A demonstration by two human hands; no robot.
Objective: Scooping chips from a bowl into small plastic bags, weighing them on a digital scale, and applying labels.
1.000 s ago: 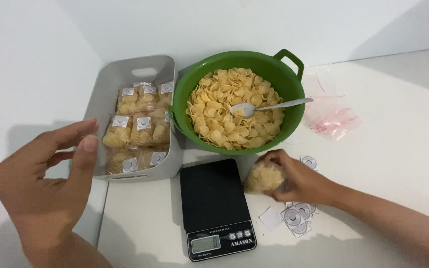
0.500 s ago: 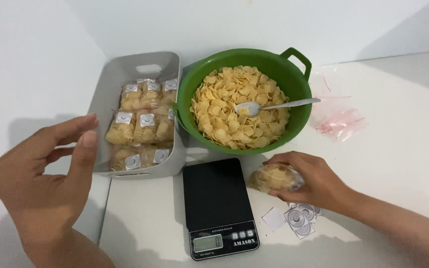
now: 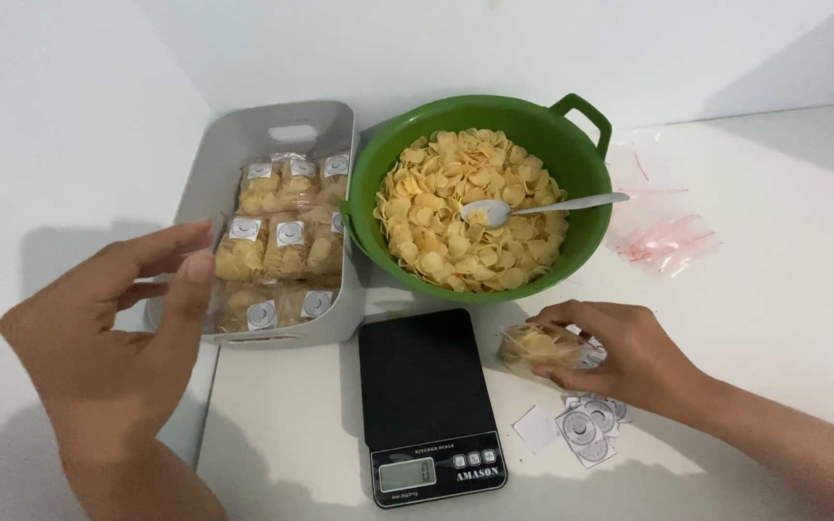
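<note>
**Right hand lowers a filled bag beside the scale; left hand waits open**

My right hand [image 3: 620,352] closes around a small clear bag of chips [image 3: 540,347], fingers curled over its top. Over the last second I see it sink from a raised hold to rest on the white table [image 3: 774,289], just right of the black scale [image 3: 427,400] and touching the loose round stickers [image 3: 586,425]. I judge the bag is filled and ready for a sticker. My left hand [image 3: 113,333] holds nothing, fingers spread wide, and has drifted slightly toward the grey bin [image 3: 325,121] of packed bags.

Behind the scale sits the green bowl [image 3: 581,111] of chips with a spoon [image 3: 542,206]. Empty bags [image 3: 663,236] lie further right. Open table stretches to the right; the wall and bin crowd the left.
</note>
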